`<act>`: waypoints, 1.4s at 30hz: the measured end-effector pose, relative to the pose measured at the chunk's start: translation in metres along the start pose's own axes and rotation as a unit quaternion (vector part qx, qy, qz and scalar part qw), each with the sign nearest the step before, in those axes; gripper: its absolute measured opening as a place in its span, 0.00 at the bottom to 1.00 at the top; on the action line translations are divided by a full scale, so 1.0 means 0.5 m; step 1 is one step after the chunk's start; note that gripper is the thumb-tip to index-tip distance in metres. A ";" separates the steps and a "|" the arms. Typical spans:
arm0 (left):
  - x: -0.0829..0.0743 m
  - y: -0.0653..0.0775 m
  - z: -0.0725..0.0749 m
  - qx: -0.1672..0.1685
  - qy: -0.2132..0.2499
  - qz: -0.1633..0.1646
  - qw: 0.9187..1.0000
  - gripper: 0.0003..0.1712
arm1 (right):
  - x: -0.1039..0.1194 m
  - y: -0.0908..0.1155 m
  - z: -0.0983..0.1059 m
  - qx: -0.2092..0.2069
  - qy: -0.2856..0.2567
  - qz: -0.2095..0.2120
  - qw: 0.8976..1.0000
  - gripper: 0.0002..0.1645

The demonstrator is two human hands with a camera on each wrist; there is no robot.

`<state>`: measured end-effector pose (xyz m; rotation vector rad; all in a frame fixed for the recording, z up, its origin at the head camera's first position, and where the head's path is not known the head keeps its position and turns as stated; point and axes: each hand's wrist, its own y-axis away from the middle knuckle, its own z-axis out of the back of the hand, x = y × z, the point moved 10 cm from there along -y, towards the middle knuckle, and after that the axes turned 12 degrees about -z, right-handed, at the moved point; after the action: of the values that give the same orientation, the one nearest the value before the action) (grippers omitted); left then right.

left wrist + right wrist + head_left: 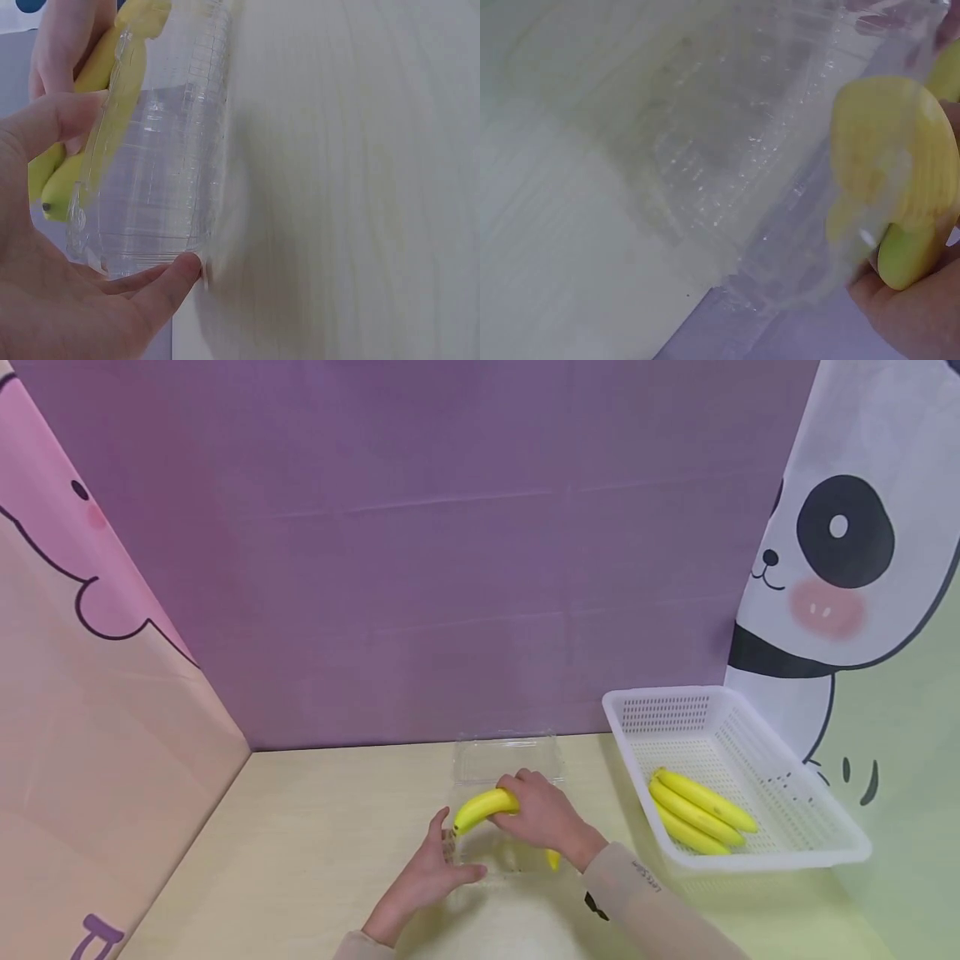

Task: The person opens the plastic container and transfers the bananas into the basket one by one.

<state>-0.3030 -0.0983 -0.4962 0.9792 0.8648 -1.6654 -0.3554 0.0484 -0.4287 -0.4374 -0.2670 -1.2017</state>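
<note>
A clear plastic clamshell container point(161, 195) stands on the table with its lid point(507, 762) folded back toward the purple backdrop. My left hand point(429, 870) grips the container's left end, the thumb at its near side and the fingertips low on the end wall. Over the container, my right hand point(542, 812) holds bananas point(482, 810) from above, their tips pointing left. Two tips show side by side in the left wrist view, behind the clear wall. In the head view, another yellow end point(552, 858) shows below the right hand, whose palm hides the bananas' middle.
To the right, a white perforated basket point(780, 860) holds several more bananas point(697, 810). Pale wood tabletop point(315, 835) extends left of the container. A purple backdrop point(450, 568) stands behind the table, with printed cartoon panels at both sides.
</note>
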 end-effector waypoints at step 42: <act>0.009 -0.003 0.000 -0.010 -0.017 0.009 1.000 0.69 | 0.027 0.035 0.141 -0.007 -0.007 0.006 1.000 0.15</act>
<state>-0.3055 -0.0997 -0.5000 0.9393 0.8462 -1.6511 -0.3323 0.0748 -0.3636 -0.4596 -0.2669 -1.1910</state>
